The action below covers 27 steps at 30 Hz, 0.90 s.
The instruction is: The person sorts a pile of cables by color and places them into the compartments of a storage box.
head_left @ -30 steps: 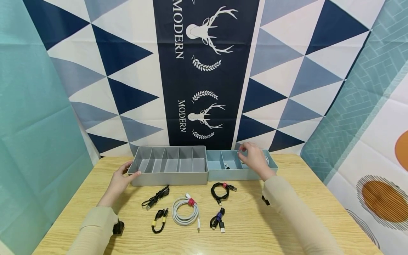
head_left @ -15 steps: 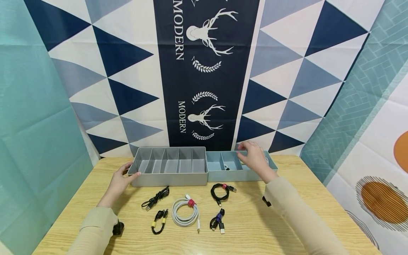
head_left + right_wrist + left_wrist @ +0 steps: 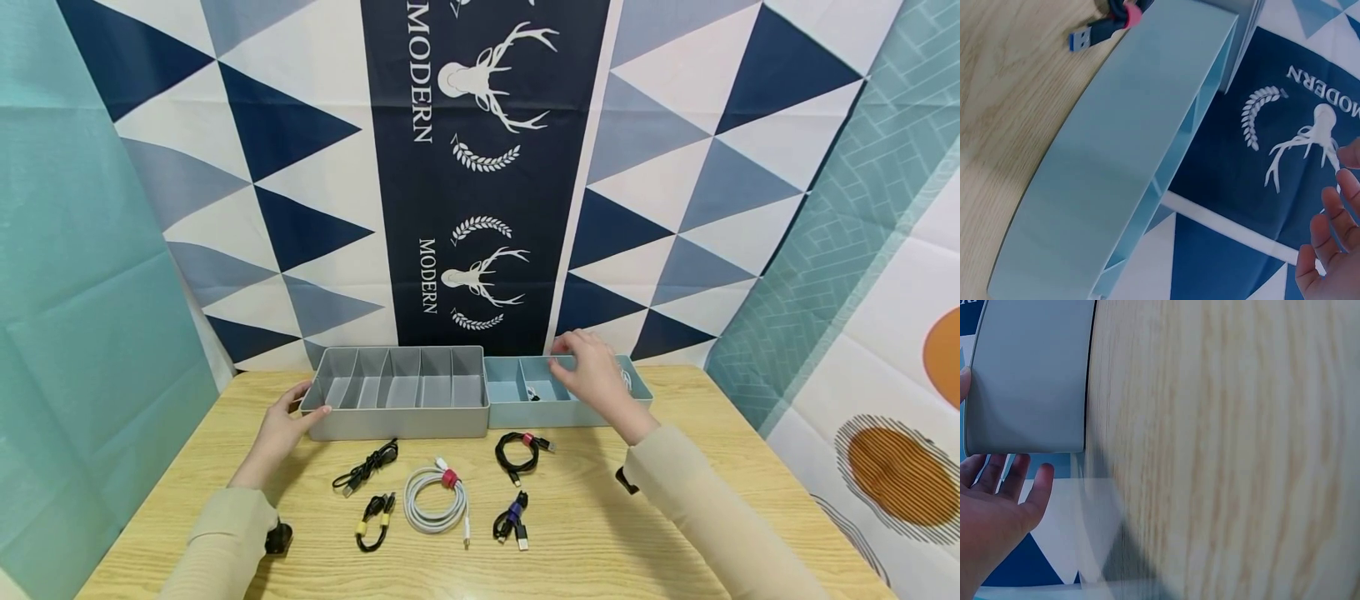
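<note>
A grey divided box [image 3: 397,422] stands at the back of the table, with a light blue divided box [image 3: 551,414] against its right end. My left hand [image 3: 277,429] rests on the grey box's left front corner, thumb on the front rim. In the left wrist view its fingers lie loosely at the end wall. Over the blue box, my right hand [image 3: 597,379] hovers with loosely bent fingers. Nothing shows between those fingers in the right wrist view. A small black-and-white item [image 3: 533,393] lies in a blue compartment, and a white cable [image 3: 627,381] shows at the right end.
In front of the boxes lie a black cable [image 3: 366,467], a black cable with yellow ties [image 3: 363,533], a coiled white cable [image 3: 411,502], a black cable with a red tie [image 3: 500,454] and one with a purple tie [image 3: 514,512]. A patterned cloth [image 3: 480,183] hangs behind.
My right hand has shifted slightly left above the blue box, showing more of the white cable at its right end. My left hand stays at the grey box's corner.
</note>
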### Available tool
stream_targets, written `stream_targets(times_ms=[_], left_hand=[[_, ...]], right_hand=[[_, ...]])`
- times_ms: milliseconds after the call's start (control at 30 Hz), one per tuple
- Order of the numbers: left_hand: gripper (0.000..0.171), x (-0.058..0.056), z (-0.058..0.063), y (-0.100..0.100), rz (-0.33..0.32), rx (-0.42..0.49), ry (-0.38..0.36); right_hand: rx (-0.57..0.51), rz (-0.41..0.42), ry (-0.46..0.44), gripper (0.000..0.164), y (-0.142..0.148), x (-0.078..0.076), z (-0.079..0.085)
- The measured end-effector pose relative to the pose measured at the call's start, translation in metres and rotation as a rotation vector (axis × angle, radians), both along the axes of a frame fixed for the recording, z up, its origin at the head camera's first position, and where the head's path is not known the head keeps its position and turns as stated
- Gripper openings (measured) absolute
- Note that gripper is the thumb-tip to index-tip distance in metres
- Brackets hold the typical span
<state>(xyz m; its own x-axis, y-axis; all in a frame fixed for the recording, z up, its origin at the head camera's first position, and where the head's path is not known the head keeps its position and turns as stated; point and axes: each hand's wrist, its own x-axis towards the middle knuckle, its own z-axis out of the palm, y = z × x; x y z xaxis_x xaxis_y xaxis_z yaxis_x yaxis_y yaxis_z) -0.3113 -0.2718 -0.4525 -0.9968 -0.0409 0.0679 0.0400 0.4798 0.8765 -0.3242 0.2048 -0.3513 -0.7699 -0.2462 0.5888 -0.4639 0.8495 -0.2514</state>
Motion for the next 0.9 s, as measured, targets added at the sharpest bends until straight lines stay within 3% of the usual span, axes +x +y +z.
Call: stream_targets(times_ms=[433,700,900], left_hand=[[0.080,0.001,-0.001,0.000,-0.001,0.019,0.002],[0.077,0.000,-0.001,0.001,0.008,0.012,0.008],[0.077,0.000,-0.002,0.001,0.009,0.020,0.002]], right_hand=[[-0.042,0.147,0.130,0.017,-0.017,0.021,0.003],[-0.081,0.183,0.096,0.019,-0.029,0.038,0.004],[-0.102,0.175,0.017,0.018,-0.036,0.049,0.003]])
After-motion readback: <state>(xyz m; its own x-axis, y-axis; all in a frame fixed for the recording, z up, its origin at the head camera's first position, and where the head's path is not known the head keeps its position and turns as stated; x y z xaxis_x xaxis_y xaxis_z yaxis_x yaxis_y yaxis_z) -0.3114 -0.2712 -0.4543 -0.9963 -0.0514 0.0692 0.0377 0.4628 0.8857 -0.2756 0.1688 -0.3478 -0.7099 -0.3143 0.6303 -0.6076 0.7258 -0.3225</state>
